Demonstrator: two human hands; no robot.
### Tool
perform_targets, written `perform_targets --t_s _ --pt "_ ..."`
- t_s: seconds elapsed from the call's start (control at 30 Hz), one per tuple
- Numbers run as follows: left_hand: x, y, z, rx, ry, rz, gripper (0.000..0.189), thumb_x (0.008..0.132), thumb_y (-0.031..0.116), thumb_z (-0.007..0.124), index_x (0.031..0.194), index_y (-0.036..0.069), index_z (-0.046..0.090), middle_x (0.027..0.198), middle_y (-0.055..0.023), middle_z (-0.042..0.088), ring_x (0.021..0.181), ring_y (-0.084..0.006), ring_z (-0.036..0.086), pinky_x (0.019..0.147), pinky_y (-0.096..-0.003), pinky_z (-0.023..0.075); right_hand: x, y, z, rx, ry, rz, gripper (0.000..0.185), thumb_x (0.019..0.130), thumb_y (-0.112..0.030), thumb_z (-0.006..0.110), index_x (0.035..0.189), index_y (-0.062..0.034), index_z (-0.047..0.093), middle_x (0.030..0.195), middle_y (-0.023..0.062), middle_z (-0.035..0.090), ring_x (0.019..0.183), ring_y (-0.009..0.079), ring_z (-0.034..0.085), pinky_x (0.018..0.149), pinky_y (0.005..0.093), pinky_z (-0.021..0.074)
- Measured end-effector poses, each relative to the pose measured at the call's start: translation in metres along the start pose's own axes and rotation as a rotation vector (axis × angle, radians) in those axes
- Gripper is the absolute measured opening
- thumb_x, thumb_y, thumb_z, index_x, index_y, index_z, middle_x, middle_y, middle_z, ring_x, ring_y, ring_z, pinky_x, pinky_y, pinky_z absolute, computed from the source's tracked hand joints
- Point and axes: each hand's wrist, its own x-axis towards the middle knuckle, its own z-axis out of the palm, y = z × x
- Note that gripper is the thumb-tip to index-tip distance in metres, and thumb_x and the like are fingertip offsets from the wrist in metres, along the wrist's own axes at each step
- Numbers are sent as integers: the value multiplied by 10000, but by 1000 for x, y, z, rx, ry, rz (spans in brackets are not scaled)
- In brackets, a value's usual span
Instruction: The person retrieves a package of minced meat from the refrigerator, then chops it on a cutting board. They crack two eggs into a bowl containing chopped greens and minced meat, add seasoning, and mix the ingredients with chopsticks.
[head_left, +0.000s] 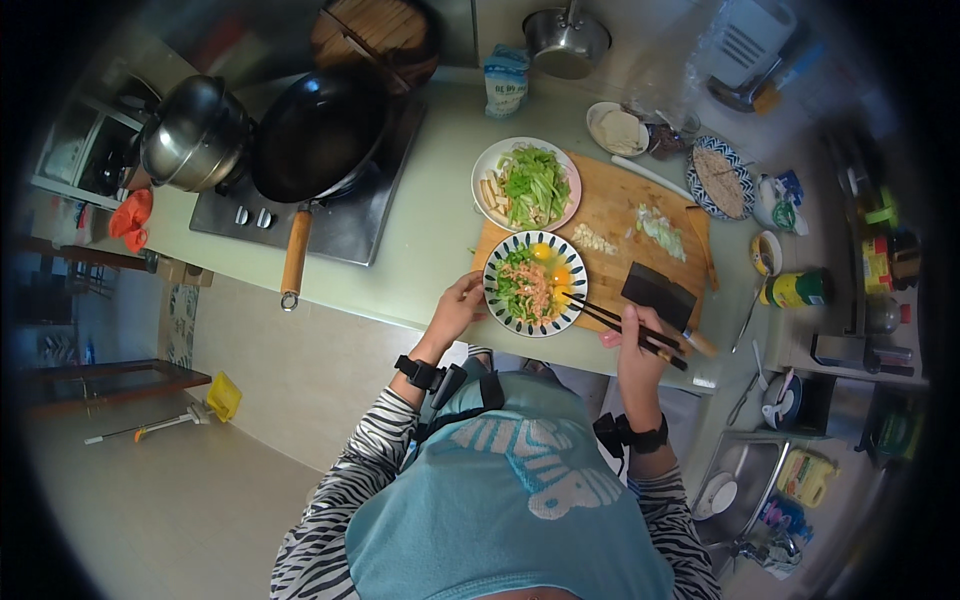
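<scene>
My left hand (457, 300) grips the left rim of a white bowl (495, 321) patterned with dark ovals. Inside the bowl are chopped greens (513, 281), pinkish-orange shreds (534, 291) and raw egg yolks (559, 277). Dark chopsticks (600, 313) are held in my right hand (640, 345), their tips over the bowl's right side by a yolk. Under part of the bowl lies a wooden cutting board (600, 180). Beyond the bowl, a white plate (480, 174) holds sliced green vegetables and pale strips. A dark cleaver (658, 294) lies on the board, just past my right hand.
Minced garlic (594, 238) and chopped scallion (660, 232) lie on the board. To the left, a wok (319, 139) and a steel pot (196, 135) stand on the stove (367, 232). A patterned dish (694, 191) and jars line the right side. The sink (739, 457) is at lower right.
</scene>
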Motion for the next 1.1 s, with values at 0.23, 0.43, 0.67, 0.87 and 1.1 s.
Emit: perform_targets --t_s 0.23,0.43,0.67,0.87,1.1 --pt "1 12 2 -74 -9 -65 435 1015 259 506 1396 52 471 1223 -68 612 1114 -178 606 809 -331 583 11 -4 -28 64 -61 -118 212 994 -88 530 847 45 605 593 74 610 530 126 636 523 245 496" --pt "4 14 9 -120 -38 -40 431 1021 196 484 1409 17 429 1167 -118 626 1030 -199 653 756 -309 608 12 10 -46 -46 -17 -402 72 894 6 602 891 42 664 803 155 652 814 253 656 721 350 510" --pt "4 13 17 -103 -51 -72 375 1025 133 450 1378 11 409 1175 -135 613 1028 -225 655 768 -327 620 22 57 -14 -644 -404 -576 255 852 -7 624 1105 -31 603 1204 152 535 965 324 637 789 384 538" --pt "10 8 28 -139 -57 -57 355 1022 105 444 1370 41 414 1217 -139 592 1082 -240 630 780 -339 619 40 89 12 -910 -488 -656 245 834 -46 573 1078 -34 582 1240 149 503 1034 319 626 777 385 565" --pt "9 9 32 -169 -37 -96 369 1003 158 516 1361 91 453 1236 -128 597 1065 -225 639 771 -331 605 41 85 26 -1030 -473 -560 353 827 -62 567 1176 -25 609 1212 137 489 1048 284 593 778 362 567"
